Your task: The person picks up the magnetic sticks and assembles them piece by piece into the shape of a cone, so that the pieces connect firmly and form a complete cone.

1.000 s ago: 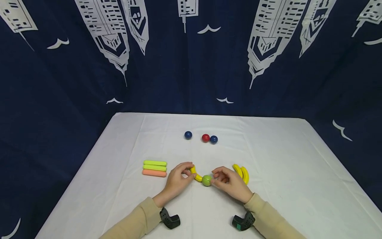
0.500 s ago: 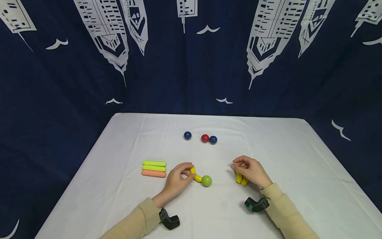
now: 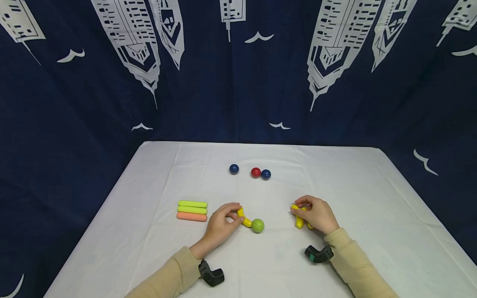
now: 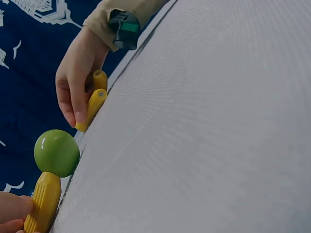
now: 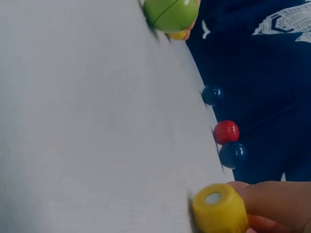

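Finger and thumb of my left hand (image 3: 220, 225) pinch a yellow curved magnetic stick (image 4: 44, 199). Its near end meets a green ball (image 3: 258, 225), which sits on the white table. Over on the right, my right hand (image 3: 316, 213) grips one of two yellow curved sticks (image 3: 299, 222) between thumb and fingers. The right wrist view shows a grey round inset in the end of that held stick (image 5: 221, 213). A second yellow stick (image 4: 99, 77) lies right beside it, mostly covered by the right hand in the head view.
Left of the left hand lie two lime-green straight sticks (image 3: 192, 204) and an orange one (image 3: 191, 216), side by side. Toward the back are a blue ball (image 3: 234, 169), a red ball (image 3: 256, 172) and another blue ball (image 3: 266, 174). A dark blue printed curtain (image 3: 238, 82) hangs behind the table.
My right hand has left the green ball, moved right to the pair of yellow curved sticks and taken hold of one, turning it slightly. The left hand stays on its stick.
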Tool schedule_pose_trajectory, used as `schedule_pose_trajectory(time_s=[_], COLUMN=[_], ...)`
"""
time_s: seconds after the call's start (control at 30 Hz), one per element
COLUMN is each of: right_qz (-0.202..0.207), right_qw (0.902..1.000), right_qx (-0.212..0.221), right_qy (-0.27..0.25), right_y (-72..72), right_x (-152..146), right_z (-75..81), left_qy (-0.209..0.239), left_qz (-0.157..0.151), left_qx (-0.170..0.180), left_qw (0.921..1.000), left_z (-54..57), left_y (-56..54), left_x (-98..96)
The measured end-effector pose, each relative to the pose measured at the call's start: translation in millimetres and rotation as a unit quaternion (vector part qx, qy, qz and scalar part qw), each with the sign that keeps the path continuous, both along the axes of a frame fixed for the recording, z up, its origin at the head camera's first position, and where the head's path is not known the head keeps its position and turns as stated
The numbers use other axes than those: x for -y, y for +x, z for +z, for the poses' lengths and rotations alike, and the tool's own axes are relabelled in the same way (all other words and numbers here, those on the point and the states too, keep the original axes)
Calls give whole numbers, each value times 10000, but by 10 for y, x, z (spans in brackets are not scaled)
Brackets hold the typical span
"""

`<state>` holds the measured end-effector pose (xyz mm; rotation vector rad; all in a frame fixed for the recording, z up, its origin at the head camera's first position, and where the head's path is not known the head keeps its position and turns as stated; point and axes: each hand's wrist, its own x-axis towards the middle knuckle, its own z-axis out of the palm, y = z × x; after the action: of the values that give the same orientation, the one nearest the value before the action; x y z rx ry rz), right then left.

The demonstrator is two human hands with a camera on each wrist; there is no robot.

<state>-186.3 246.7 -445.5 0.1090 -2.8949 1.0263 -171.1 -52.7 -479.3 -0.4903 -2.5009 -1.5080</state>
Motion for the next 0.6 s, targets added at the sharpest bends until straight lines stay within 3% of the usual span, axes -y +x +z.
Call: schedule_pose_trajectory(time_s=[0.33,0.6], right_qz=[-108,-252], right_qw=[9994,9980], right_qx=[-272,-556], right_qy=[170,-192], right_y=[36,77], right_x=[52,152], right_z=[7,53], left_qy=[4,-1], left_qz=[5,-17], left_qx=[-11,37], left_qw=[10000,10000], left_z=[-10,-3], left_y=[-1,3], left_x=[3,1])
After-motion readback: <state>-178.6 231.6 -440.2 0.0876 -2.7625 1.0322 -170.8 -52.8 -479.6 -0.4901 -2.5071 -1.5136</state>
